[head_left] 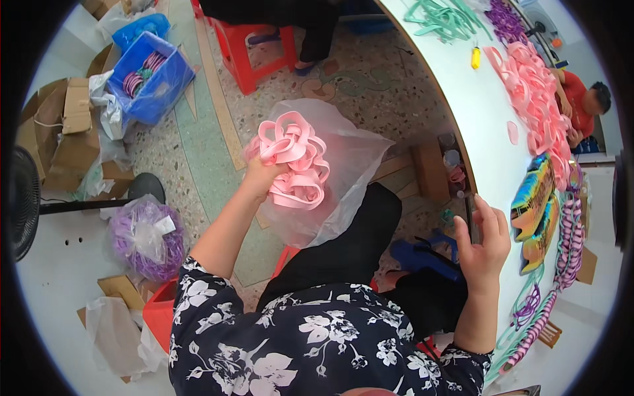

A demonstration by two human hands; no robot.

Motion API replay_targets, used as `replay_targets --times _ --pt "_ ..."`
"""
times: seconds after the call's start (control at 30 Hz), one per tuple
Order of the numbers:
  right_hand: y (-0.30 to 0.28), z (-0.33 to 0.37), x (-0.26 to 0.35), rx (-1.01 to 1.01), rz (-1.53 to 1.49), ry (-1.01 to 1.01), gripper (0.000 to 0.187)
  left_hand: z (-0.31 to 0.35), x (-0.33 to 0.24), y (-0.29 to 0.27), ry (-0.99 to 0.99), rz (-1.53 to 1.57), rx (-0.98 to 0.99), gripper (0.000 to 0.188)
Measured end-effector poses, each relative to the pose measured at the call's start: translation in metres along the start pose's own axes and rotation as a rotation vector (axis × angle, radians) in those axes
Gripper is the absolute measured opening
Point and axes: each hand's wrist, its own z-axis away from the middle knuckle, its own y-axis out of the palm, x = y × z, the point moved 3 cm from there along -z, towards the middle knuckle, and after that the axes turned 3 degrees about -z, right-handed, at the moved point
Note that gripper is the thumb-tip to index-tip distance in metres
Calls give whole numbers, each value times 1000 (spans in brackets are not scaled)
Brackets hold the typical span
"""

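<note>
A bunch of pink looped bands [305, 162] is gripped in my left hand [266, 177], whose fingers are mostly hidden behind the loops. Around and beneath the bunch spreads a translucent plastic bag [356, 148], partly over my dark trouser leg. My right hand [485, 247] is at the curved edge of the white table [456, 86], fingers apart, holding nothing. Beyond it on the table, shiny iridescent packets [535, 208] lie beside a long pile of pink bands [531, 99].
Green bands [442, 18], purple bands [505, 21] and a yellow-handled tool [475, 58] lie at the table's far end. A red stool [254, 56] and a blue crate [148, 79] stand on the floor. Left are a purple bundle [146, 237] and a fan [25, 204]. Another person [584, 105] sits across the table.
</note>
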Motion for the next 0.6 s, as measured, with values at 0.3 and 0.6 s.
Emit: replay_targets --times 0.3,0.6 --pt "97 5 39 163 -935 290 79 26 -61 28 39 43 102 47" --pt "276 16 94 402 -2144 927 55 30 -38 44 23 -25 72 50"
